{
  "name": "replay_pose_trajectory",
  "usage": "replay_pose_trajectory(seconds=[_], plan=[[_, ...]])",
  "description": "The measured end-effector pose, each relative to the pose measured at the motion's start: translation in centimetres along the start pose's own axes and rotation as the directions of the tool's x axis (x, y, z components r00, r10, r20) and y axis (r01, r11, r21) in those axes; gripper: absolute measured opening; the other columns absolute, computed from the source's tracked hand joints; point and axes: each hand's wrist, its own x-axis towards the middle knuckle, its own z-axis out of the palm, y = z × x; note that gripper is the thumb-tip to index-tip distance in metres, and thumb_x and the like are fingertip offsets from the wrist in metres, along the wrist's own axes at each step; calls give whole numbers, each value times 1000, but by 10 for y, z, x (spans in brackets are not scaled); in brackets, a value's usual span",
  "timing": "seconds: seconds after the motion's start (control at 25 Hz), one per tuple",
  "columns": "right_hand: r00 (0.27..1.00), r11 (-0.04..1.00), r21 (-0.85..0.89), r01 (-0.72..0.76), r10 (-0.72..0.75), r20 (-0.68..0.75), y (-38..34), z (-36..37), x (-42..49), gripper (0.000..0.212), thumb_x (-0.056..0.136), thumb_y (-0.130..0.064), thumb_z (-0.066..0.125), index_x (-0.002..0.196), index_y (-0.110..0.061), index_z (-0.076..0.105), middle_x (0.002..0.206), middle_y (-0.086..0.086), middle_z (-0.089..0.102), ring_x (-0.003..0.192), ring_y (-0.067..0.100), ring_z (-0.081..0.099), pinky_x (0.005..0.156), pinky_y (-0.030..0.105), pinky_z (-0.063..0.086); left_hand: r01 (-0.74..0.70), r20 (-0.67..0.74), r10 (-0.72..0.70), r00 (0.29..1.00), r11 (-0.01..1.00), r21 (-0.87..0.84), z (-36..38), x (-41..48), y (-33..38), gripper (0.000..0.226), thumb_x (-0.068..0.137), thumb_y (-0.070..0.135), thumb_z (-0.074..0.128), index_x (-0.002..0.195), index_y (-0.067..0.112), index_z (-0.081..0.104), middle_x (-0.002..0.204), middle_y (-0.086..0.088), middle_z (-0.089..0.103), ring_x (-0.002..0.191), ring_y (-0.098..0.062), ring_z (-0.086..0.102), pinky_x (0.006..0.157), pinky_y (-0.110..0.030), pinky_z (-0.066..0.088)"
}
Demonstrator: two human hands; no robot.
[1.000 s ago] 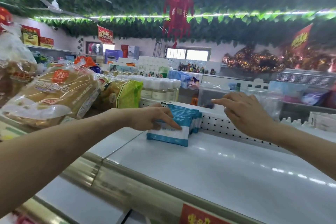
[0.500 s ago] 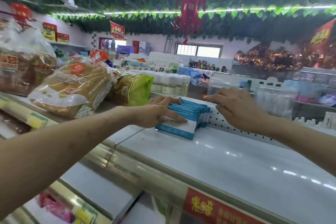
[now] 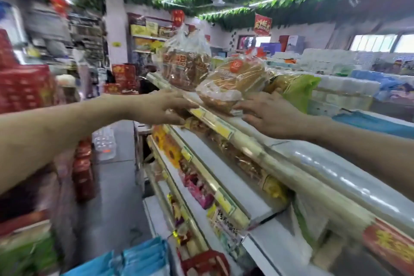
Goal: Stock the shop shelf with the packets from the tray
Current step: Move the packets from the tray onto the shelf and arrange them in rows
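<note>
Though blurred, readable as blue packets [image 3: 136,260]: stacked on edge in a row at the bottom of view, low beside the shelf [image 3: 235,186], well below both hands; tray not made out.

Handling, by judgement: light, flat, soft-sided, slick film wrap; bends under a squeeze, unlikely to break. Best taken several at once, pinched across the flat faces near the middle, thumb one side and fingers the other. Apt to fan out or slip if held by one corner.

Left hand [image 3: 161,107]: up at the top shelf's price rail [image 3: 215,123], no packet in it; touching or pinching the rail, cannot tell.

Right hand [image 3: 268,116]: fingers straight and spread, empty, just beside a bread bag [image 3: 230,83] on the top shelf.
</note>
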Motion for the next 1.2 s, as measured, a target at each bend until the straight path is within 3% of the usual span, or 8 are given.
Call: replay_pose_trajectory(seconds=[0.16, 0.32, 0.44, 0.56, 0.76, 0.96, 1.08, 1.2], plan=[[917, 939, 193, 286, -326, 229, -117, 72, 53, 41, 105, -47, 44, 138, -27, 58, 128, 1, 57, 123, 23, 54, 96, 36, 43, 297, 135, -295, 946, 955, 3, 55, -127, -53, 63, 95, 43, 70, 152, 28, 47, 142, -1, 60, 124, -19, 56, 103, -27, 42], [689, 824, 449, 346, -548, 474, -233, 172, 35, 33, 103, -29, 57, 132, -13, 64, 127, 9, 64, 117, 27, 59, 91, 32, 44, 563, 389, -566, 727, 815, 135, 161, -229, -42, 66, 97, 50, 63, 155, 27, 42, 134, -10, 66, 123, -32, 61, 92, -30, 47], [526, 790, 512, 337, -609, 594, -286, 241, -8, 29, 101, -28, 62, 126, -14, 68, 132, 10, 58, 125, 27, 53, 91, 27, 38, 609, 497, -561, 662, 789, 79, 255, -281, -29, 58, 95, 49, 64, 144, 20, 50, 133, -13, 65, 123, -35, 60, 98, -39, 51], [609, 814, 441, 378, -578, 544, -299, 285, -47, 25, 94, -31, 61, 119, -27, 65, 143, 7, 39, 135, 28, 39, 107, 39, 38, 558, 522, -485, 701, 830, 21, 313, -303, -17, 51, 98, 40, 64, 144, 22, 55, 151, -11, 47, 137, -34, 48, 111, -39, 39], [724, 842, 427, 328, -515, 459, -298, 302, -73, 27, 90, -30, 63, 117, -34, 61, 118, -1, 38, 120, 22, 41, 90, 39, 37, 502, 458, -460, 761, 864, 34, 353, -306, -14, 43, 97, 41, 61, 139, 37, 58, 161, -5, 29, 144, -32, 33, 113, -47, 35], [722, 813, 530, 242, -516, 462, -289, 312, -87, 22, 95, -22, 62, 111, -38, 60, 109, -6, 37, 98, 15, 49, 75, 32, 42, 524, 403, -482, 778, 852, 6, 362, -288, -12, 35, 90, 38, 68, 124, 47, 64, 137, 0, 40, 125, -29, 45, 102, -47, 40], [694, 778, 571, 261, -563, 450, -287, 313, -94, 23, 96, -17, 60, 109, -37, 63, 120, -9, 47, 113, 13, 49, 93, 35, 48, 537, 404, -482, 778, 843, -30, 374, -285, -13, 36, 88, 25, 70, 117, 46, 66, 130, -1, 40, 116, -28, 49, 96, -43, 41], [700, 782, 549, 293, -567, 434, -288, 312, -96, 26, 97, -15, 58, 107, -37, 65, 121, -11, 56, 118, 13, 49, 103, 40, 46, 547, 353, -459, 815, 810, -209, 379, -289, -19, 40, 89, 7, 64, 115, 36, 69, 125, -3, 41, 115, -24, 51, 93, -27, 40]])
